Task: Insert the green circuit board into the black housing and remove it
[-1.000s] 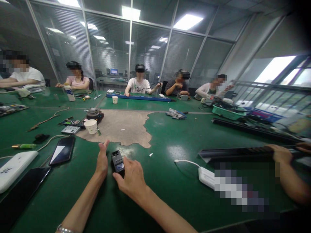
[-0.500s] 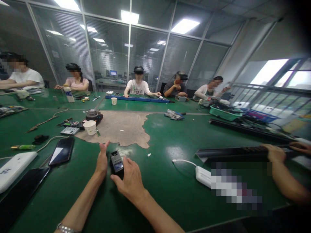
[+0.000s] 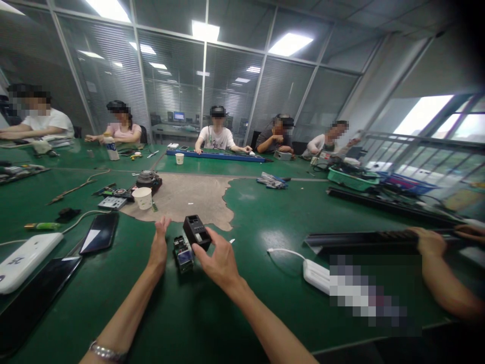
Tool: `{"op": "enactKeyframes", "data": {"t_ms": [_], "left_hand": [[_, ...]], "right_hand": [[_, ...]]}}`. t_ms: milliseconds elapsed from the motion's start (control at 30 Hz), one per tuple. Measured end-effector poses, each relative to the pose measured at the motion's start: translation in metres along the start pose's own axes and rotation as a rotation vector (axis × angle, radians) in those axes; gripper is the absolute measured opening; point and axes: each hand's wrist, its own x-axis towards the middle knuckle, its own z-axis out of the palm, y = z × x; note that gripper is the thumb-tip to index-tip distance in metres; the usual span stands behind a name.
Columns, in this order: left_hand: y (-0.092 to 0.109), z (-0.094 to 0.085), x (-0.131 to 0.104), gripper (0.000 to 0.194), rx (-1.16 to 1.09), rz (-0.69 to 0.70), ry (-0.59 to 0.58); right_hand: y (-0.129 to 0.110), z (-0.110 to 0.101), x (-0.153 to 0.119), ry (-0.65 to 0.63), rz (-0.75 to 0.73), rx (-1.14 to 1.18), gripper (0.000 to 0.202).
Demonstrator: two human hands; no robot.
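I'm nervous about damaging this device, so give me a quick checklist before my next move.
1. Right hand gripping black housing: ok.
2. Black housing off the circuit module: ok.
3. Circuit module resting on green tabletop: ok.
4. Left hand steadying circuit module: not ok; it's open beside it.
5. Circuit module undamaged: cannot tell; detail too small.
6. Nearest paper cup upright: ok.

Casing now off circuit board
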Motion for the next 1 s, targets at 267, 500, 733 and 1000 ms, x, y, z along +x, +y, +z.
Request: {"op": "enactKeyframes", "data": {"t_ms": [267,500,733,1000], "left_hand": [[0.005,0.001,-0.002,0.074,0.030,0.011,0.045],[0.004,0.002,-0.002,0.073,0.043,0.050,0.069],[0.006,0.004,-0.003,0.073,0.045,0.069,0.072],[0.003,-0.003,-0.003,0.076,0.045,0.020,0.058]], "right_hand": [[0.049,0.002,-0.020,0.043,0.022,-0.218,0.044],[0.059,0.009,-0.034,0.021,0.056,-0.311,0.058],[0.067,0.011,-0.038,0.034,0.053,-0.289,0.083],[0.065,0.015,-0.035,0.012,0.074,-0.290,0.060]]}}
